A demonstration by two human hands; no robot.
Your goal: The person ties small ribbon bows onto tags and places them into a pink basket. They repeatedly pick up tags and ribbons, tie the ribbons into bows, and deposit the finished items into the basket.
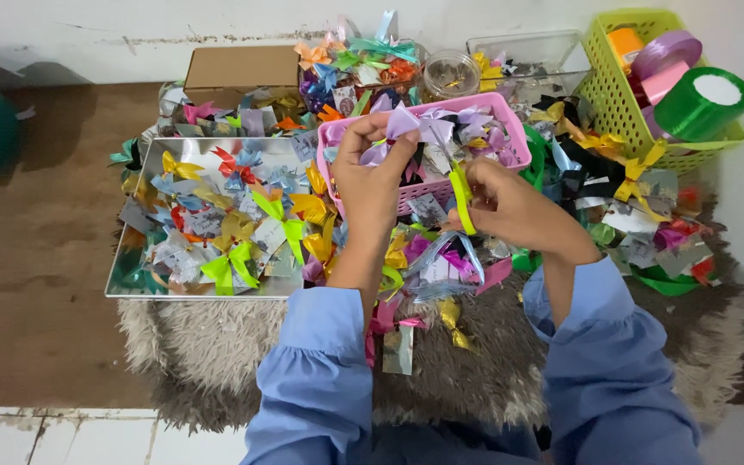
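My left hand (372, 176) is raised over the pink basket (510, 129) and pinches a pale lilac ribbon bow (411, 127) between its fingers. My right hand (514, 207) grips small scissors with yellow-green handles (461, 194), whose blades point up toward the bow. Both arms wear light blue sleeves. The pink basket holds more lilac bows. How far the blades are spread is hidden by the bow and my fingers.
A shiny metal tray (131, 280) of many coloured bows lies at left. A green basket (617, 99) with ribbon rolls stands at back right, near a clear box (523, 52), a round jar (449, 73) and a cardboard box (238, 69). Loose bows litter the shaggy rug (217, 344).
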